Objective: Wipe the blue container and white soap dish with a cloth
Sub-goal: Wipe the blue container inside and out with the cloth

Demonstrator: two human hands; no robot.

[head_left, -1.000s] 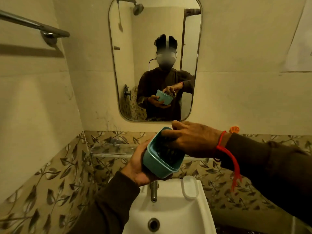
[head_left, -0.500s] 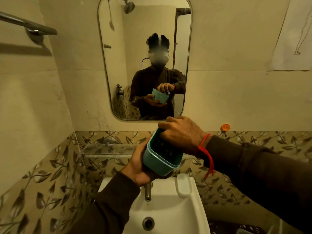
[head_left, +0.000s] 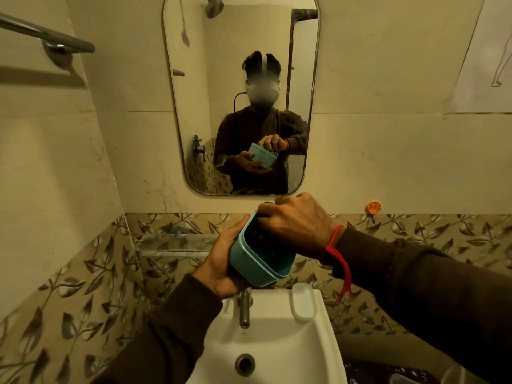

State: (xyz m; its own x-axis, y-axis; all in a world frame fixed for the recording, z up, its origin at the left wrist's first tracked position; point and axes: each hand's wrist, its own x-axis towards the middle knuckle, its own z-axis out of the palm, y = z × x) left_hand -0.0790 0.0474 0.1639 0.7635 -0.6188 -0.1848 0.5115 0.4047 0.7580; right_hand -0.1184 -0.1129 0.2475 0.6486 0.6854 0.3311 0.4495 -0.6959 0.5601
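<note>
Your left hand [head_left: 224,268] grips the light, stiff container [head_left: 259,257] by its side; your right hand [head_left: 295,225] curls inside, probably holding the hidden cloth.

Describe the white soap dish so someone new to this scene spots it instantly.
Start at the white sink below the mirror. On its back ledge, right of the metal tap, lies the white soap dish. It is the only small, rounded oblong tray on the ledge, directly below the blue container.
</note>
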